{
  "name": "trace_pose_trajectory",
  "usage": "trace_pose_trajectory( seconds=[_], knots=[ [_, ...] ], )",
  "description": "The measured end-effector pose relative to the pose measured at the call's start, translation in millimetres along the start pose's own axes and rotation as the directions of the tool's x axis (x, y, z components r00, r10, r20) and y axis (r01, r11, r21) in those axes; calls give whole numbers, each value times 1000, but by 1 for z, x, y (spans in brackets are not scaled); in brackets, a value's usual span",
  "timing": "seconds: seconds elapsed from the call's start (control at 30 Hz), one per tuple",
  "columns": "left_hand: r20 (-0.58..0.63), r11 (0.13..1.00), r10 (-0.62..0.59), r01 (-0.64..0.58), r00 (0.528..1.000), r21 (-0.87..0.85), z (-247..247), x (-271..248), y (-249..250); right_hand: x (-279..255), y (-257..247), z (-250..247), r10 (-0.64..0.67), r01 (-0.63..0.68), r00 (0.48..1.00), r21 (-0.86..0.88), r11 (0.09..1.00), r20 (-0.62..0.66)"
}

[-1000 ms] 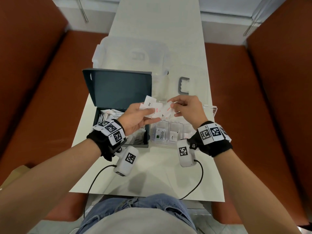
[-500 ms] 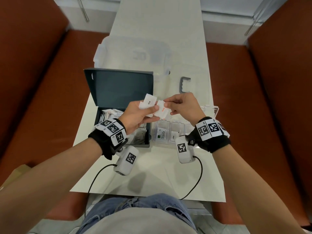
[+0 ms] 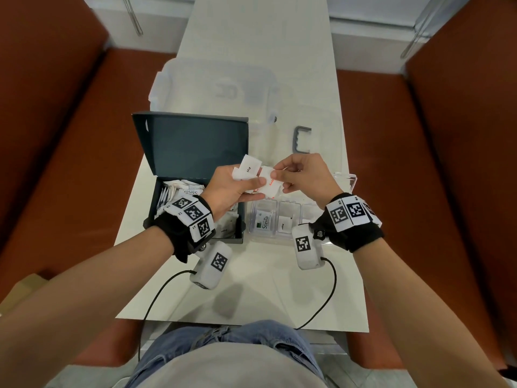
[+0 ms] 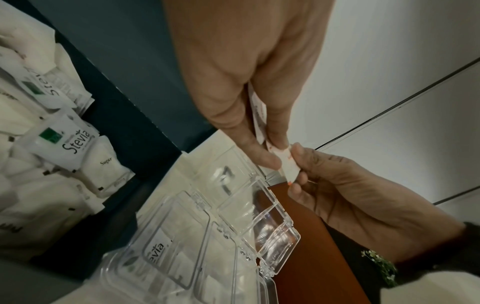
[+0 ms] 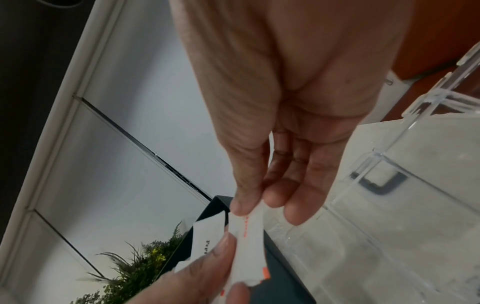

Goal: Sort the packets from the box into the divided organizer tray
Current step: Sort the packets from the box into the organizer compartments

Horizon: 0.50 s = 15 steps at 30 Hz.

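Note:
My left hand (image 3: 237,189) holds a small bunch of white packets (image 3: 247,170) above the gap between the dark box (image 3: 195,208) and the clear organizer tray (image 3: 291,219). My right hand (image 3: 296,175) pinches one packet with red print (image 3: 270,183) by its top edge; the left thumb still touches it. In the right wrist view the red-print packet (image 5: 249,242) sits between thumb and forefinger, beside a pepper packet (image 5: 207,236). The box holds several more packets (image 4: 64,144). One tray compartment holds a Stevia packet (image 3: 264,221), its neighbour a small pepper packet (image 3: 284,224).
The box lid (image 3: 193,144) stands open behind my left hand. A large clear bin (image 3: 215,88) lies further back on the white table (image 3: 251,289), with a grey handle piece (image 3: 302,140) to its right. Brown bench seats flank the table.
Both hands have drifted slightly left and away from me, staying together. My right fingers have closed on the top of the red-print packet in the left hand's bunch.

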State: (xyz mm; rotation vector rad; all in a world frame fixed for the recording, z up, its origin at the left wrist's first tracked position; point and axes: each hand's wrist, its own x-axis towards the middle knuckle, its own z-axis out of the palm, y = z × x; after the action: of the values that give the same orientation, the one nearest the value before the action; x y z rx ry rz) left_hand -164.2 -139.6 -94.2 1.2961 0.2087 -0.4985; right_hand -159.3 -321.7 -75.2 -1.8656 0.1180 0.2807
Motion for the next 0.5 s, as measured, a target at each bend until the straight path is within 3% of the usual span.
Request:
trace_pose_trajectory(
  seconds=[0.17,0.3,0.5],
  knots=[
    [-45,999,-4,2,999,-45,5,2,-2,0,4,-15,8,-6,994,21,1000,-105],
    [-45,998,-17,15,999,-61,8,4,-1,-3,6,-18,36,-27,997,136,990,-63],
    [39,999,-46,45,998,24,17,5,1,-1,4,-18,-41,41,999,-52,998,-13]
  ],
)
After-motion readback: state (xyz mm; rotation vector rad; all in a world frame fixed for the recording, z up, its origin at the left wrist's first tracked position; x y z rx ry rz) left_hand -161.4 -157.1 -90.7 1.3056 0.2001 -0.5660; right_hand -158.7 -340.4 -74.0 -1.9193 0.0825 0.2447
